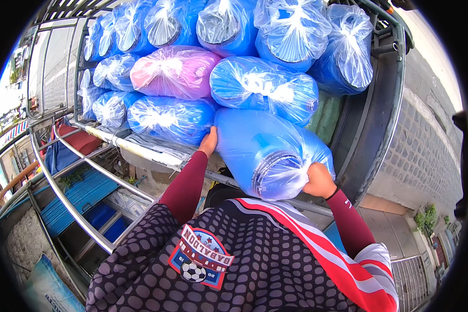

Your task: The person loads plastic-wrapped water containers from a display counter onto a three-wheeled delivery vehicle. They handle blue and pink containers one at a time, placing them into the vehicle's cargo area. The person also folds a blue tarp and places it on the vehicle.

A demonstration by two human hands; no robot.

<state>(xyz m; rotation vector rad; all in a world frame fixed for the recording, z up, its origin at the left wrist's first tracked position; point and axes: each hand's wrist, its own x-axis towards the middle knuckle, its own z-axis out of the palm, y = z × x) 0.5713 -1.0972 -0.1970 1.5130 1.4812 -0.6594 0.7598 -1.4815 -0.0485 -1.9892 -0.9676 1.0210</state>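
Note:
A large blue plastic-wrapped bundle (260,138) lies tilted at the near edge of a truck bed, close to my body. A rounded end with a dark ring shows through its clear wrap. My right hand (320,181) is closed on the gathered plastic at the near right end. Against the left side of the same bundle, my left hand (209,143) grips with its fingers partly hidden. A second blue bundle (320,151) shows partly behind it on the right. Touching it on the far side is another blue bundle (265,91).
Several more blue bundles (174,23) fill the far rows, with one pink bundle (176,72) among them. A metal side wall (387,119) bounds the bed on the right. To the left are a white rail (151,155) and curved metal bars (78,200). Paved road (426,138) lies beyond.

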